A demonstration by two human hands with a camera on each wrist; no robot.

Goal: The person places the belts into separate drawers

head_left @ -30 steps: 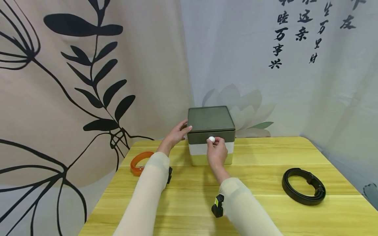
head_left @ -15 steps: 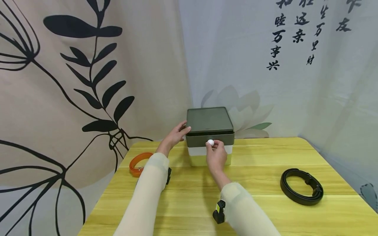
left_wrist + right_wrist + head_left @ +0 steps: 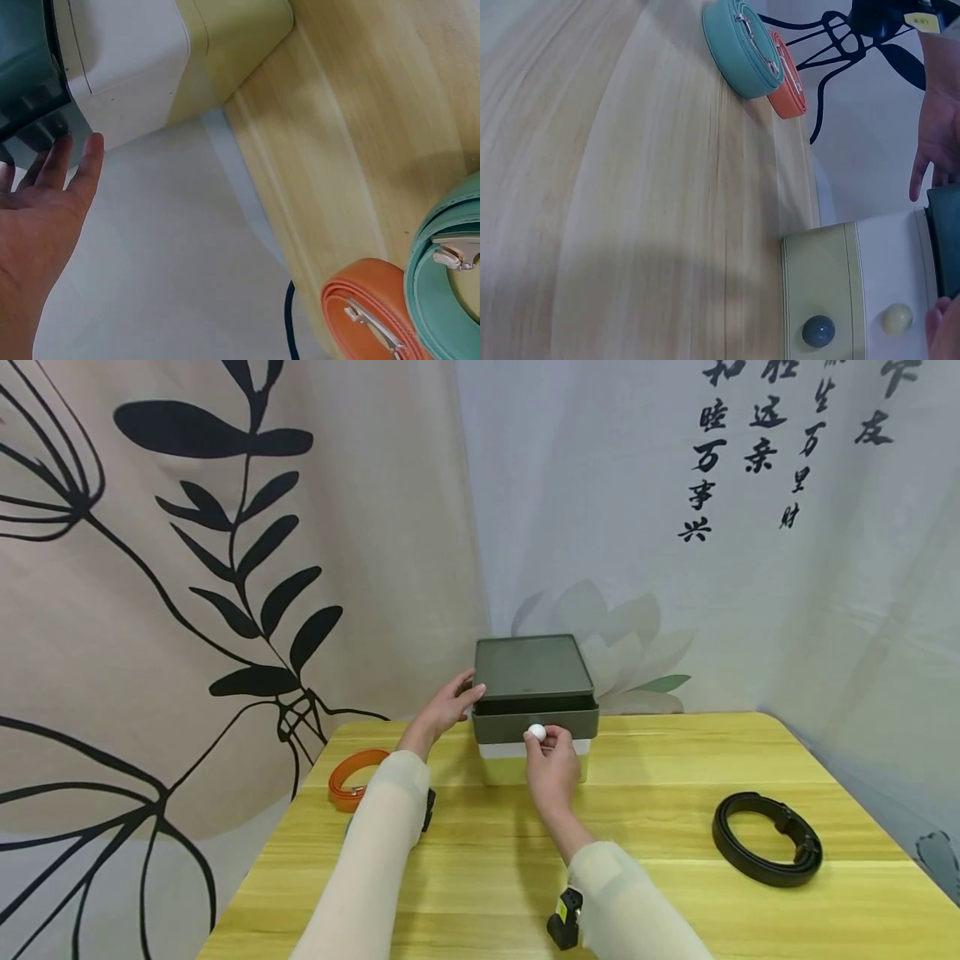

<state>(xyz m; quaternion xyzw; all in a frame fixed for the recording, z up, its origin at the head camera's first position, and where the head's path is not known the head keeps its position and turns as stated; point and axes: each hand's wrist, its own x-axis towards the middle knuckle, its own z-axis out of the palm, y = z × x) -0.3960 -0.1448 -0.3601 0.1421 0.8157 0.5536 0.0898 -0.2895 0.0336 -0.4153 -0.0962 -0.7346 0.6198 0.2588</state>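
Observation:
A small box of stacked drawers, with a dark green top (image 3: 534,667), stands at the table's back. Its green top drawer (image 3: 498,727) is partly pulled out, leaving a dark gap under the lid. My right hand (image 3: 552,772) pinches that drawer's white round knob (image 3: 537,732) between thumb and fingers. At the box's upper left side rests my left hand (image 3: 446,706), its fingers extended; the left wrist view shows these fingers (image 3: 88,165) against the green part. Below are a white drawer (image 3: 889,262) with a cream knob (image 3: 897,319) and a yellowish drawer (image 3: 817,277) with a dark knob (image 3: 818,331).
An orange rolled belt (image 3: 348,775) lies left of the box, next to a teal rolled belt (image 3: 431,277). A black rolled belt (image 3: 767,839) lies on the wooden table's (image 3: 652,810) right side. A printed curtain (image 3: 390,527) hangs behind.
The green top drawer has slid out toward me as my right hand drew its knob, and the gap beneath the lid has widened. My left hand has stayed at the box's side.

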